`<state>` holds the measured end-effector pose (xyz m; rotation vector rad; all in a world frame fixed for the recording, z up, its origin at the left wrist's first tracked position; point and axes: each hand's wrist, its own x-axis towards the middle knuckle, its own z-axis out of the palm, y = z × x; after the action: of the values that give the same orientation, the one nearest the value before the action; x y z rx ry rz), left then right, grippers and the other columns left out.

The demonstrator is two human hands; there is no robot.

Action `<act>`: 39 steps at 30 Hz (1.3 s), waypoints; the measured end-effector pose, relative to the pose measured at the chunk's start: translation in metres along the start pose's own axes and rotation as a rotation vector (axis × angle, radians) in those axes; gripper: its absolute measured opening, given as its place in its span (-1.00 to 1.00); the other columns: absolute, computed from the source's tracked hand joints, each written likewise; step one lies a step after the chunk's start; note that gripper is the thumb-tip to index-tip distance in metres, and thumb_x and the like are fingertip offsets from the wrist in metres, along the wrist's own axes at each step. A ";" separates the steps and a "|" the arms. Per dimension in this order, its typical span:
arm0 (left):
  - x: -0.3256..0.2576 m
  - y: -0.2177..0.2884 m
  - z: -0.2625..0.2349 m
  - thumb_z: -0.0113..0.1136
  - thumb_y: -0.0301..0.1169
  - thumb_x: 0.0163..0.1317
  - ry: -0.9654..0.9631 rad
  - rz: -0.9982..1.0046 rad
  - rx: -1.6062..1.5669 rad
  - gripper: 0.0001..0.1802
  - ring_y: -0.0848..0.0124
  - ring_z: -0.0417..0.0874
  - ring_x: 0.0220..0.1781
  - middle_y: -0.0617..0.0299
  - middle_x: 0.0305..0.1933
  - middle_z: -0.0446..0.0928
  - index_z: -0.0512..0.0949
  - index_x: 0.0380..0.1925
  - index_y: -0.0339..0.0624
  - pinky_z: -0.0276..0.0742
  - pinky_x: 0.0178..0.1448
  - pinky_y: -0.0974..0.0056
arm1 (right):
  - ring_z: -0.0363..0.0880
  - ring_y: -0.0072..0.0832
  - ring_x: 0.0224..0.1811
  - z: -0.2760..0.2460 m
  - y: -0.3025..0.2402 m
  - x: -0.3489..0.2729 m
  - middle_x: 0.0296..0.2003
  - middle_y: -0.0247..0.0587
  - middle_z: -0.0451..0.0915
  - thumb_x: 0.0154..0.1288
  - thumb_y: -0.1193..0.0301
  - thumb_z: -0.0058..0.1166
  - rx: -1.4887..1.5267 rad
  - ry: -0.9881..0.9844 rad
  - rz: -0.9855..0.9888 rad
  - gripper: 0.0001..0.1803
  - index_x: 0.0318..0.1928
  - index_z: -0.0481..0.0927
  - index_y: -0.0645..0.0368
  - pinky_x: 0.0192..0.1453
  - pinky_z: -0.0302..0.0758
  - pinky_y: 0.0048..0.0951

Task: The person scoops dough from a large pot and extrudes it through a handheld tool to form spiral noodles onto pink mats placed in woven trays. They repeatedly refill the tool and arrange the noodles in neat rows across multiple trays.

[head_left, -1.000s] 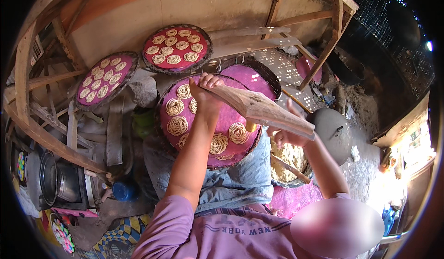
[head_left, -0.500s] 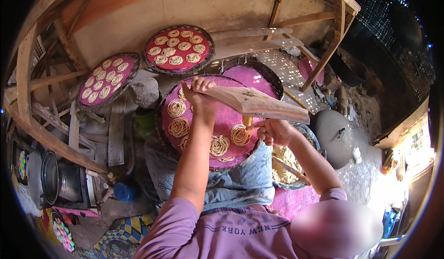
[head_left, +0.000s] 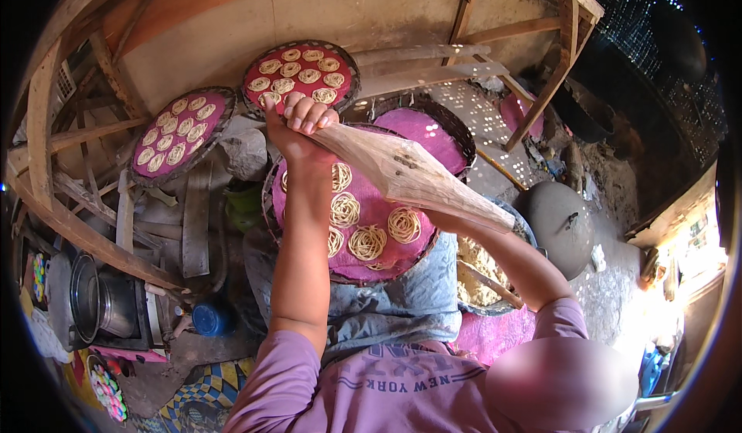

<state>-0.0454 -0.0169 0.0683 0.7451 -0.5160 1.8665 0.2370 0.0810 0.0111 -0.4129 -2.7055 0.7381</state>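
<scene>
My left hand (head_left: pixel 303 124) is wrapped round the narrow end of a long, carved wooden piece (head_left: pixel 410 169), thicker in the middle and held aslant above a round tray. This tray (head_left: pixel 422 265), lined with pink cloth, rests over my lap and carries several coils of pale noodle-like strands (head_left: pixel 367 242). My left forearm covers part of the tray. Below the wood, my right hand (head_left: pixel 442 218) is mostly hidden and its fingers do not show. One coil (head_left: pixel 403 224) lies close to it.
Two more coil-filled trays, one pink (head_left: pixel 147 172) and one red (head_left: pixel 345 102), stand beyond to the left. Behind mine is another pink-lined tray (head_left: pixel 421 124). At right are a basin (head_left: pixel 524 228) of pale dough-like stuff with a stick (head_left: pixel 491 285) and a dark round lid (head_left: pixel 558 228).
My left hand has swung left and away from me, turning the wooden piece with it. My right fingers and a brass-coloured cylinder under the wood, visible before, are now hidden.
</scene>
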 end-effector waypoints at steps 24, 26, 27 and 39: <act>0.015 0.010 -0.036 -0.46 0.29 0.32 0.505 0.222 0.112 -0.34 0.50 0.11 -0.74 0.45 -0.78 0.10 0.23 -0.69 0.05 0.13 -0.51 0.27 | 0.59 -0.39 -0.58 -0.088 -0.093 0.058 -0.67 -0.13 0.49 0.37 -0.34 -0.41 0.090 -0.294 0.637 -0.10 -0.24 0.62 0.32 -0.43 0.57 -0.31; 0.011 0.004 -0.032 -0.48 0.30 0.34 0.686 0.216 0.126 -0.32 0.51 0.09 -0.76 0.46 -0.80 0.07 0.20 -0.72 0.05 0.09 -0.54 0.32 | 0.58 -0.37 -0.60 -0.084 -0.092 0.054 -0.67 -0.12 0.50 0.37 -0.33 -0.38 0.117 -0.297 0.700 -0.11 -0.29 0.63 0.34 -0.44 0.56 -0.31; 0.008 -0.001 -0.034 -0.49 0.30 0.35 0.747 0.215 0.149 -0.31 0.51 0.08 -0.77 0.46 -0.80 0.07 0.20 -0.72 0.05 0.09 -0.54 0.33 | 0.58 -0.36 -0.62 -0.084 -0.089 0.051 -0.67 -0.10 0.51 0.36 -0.33 -0.36 0.067 -0.287 0.752 -0.11 -0.33 0.62 0.36 -0.42 0.56 -0.31; -0.003 0.009 -0.129 -0.25 0.21 0.26 0.115 0.083 -0.348 -0.45 0.53 0.27 -0.71 0.50 -0.77 0.20 0.28 -0.67 0.06 0.30 -0.40 0.35 | 0.26 -0.51 -0.61 -0.040 -0.024 0.038 -0.40 -0.12 0.52 0.18 -0.53 -0.72 1.197 -0.367 0.678 0.09 0.18 0.44 0.12 -0.49 0.29 -0.52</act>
<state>-0.0863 0.0613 -0.0264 0.3884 -0.7820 1.8183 0.2127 0.0924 0.0647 -0.8896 -1.7898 2.5370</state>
